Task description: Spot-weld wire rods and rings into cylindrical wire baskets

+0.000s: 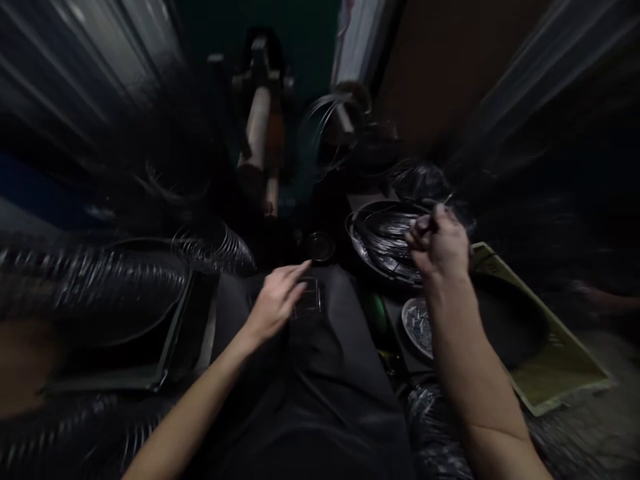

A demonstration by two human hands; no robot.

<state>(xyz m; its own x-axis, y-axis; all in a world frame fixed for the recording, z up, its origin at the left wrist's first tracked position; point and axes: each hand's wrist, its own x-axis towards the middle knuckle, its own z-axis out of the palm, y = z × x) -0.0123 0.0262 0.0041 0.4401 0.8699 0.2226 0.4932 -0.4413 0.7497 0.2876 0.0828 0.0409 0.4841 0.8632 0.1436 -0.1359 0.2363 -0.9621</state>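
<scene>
My left hand point(280, 297) is over the dark apron point(325, 387) on my lap, its index finger stretched out and its thumb apart. Just beyond the fingers lies a small rectangular wire frame point(313, 297); I cannot tell whether the hand touches it. My right hand point(443, 243) is raised and closed in a pinch above the right rim of a round basin point(353, 237) filled with shiny thin wires point(387, 233). A short, thin wire point(449, 199) sticks up from its fingertips. A small round dish point(415, 320) of short metal pieces sits below, partly behind my right forearm.
At left, coiled wire rings point(120, 280) lie over a dark crate point(165, 360). A yellow crate point(565, 360) with a dark round basin stands at right. Ahead is a machine with a pale cylinder point(257, 127). Bundled metal pieces point(430, 420) lie at lower right.
</scene>
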